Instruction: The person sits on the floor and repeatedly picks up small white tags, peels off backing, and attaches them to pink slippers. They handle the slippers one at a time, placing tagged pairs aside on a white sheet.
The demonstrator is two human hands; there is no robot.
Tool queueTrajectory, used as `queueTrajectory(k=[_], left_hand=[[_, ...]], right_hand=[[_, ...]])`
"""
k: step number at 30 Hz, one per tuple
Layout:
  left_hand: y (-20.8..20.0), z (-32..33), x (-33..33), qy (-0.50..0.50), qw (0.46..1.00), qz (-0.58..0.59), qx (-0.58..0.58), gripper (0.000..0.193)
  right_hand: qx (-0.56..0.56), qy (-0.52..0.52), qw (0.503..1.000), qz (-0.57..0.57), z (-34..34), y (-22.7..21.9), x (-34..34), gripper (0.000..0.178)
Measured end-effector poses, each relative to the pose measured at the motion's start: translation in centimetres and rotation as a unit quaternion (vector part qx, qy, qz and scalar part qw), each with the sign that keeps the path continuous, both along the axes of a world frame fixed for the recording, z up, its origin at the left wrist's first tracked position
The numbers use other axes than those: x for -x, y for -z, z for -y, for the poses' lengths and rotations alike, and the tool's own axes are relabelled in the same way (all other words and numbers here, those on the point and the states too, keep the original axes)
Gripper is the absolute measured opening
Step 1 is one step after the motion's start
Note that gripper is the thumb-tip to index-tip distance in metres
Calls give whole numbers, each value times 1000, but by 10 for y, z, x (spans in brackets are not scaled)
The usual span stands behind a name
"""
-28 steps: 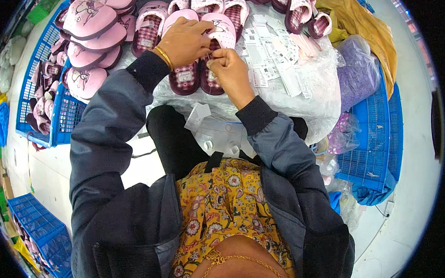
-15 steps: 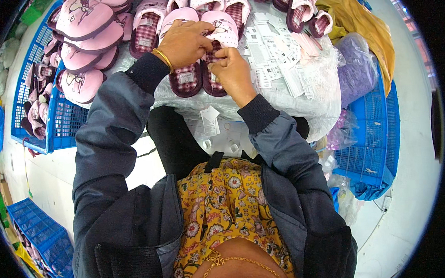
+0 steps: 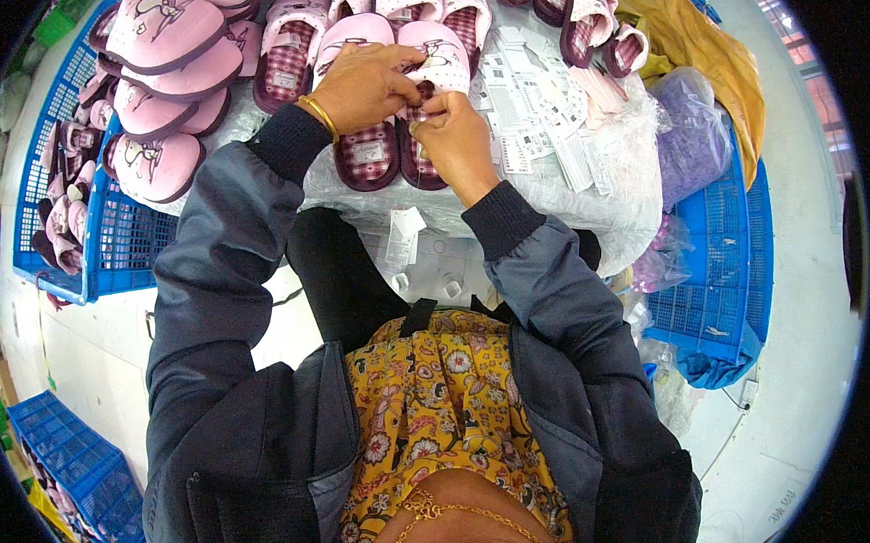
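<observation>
A pair of pink slippers with dark plaid insoles lies side by side before me: a left slipper and a right slipper. Across their uppers rests my left hand, its bent fingers gripping the edge of the right slipper's opening. My right hand is closed in a pinch at that same opening, from the right side. Whatever sits between its fingertips is too small or hidden to make out. Both slippers lie flat, toes pointing away from me.
Stacked pink slippers stand at left beside a blue crate. More slippers line the far side of the plastic-covered work surface. Printed paper tags spread out on the right. Farther right are a purple bag and blue crates.
My hands have hardly moved; the right fingers are slightly more curled at the slipper's opening. The view has shifted a little.
</observation>
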State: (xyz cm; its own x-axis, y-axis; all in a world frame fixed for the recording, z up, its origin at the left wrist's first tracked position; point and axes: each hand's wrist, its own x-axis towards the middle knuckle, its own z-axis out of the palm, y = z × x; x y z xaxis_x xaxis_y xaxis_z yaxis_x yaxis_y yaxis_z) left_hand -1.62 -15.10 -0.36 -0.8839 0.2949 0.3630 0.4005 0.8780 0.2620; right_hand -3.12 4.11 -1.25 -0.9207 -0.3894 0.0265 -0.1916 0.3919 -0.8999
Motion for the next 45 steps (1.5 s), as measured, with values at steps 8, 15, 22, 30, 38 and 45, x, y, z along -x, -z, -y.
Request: queueTrajectory(k=[8, 15, 22, 30, 38, 45], left_hand=[[-3, -4, -3, 3, 999, -26, 23, 18], [-11, -8, -3, 4, 999, -15, 52, 16], [-13, -15, 1, -4, 991, -43, 124, 17], [-16, -13, 6, 25, 987, -39, 156, 17], [-24, -21, 5, 8, 977, -26, 213, 17], [-26, -37, 4, -11, 969, -3, 248, 20]], right_hand=[[10, 6, 999, 35, 4, -11, -5, 25], [34, 26, 998, 41, 10, -8, -5, 26], [28, 26, 998, 54, 12, -17, -10, 25], [22, 29, 999, 35, 11, -4, -5, 33], [46, 22, 998, 37, 11, -6, -6, 24], [50, -14, 999, 13, 8, -5, -5, 26]])
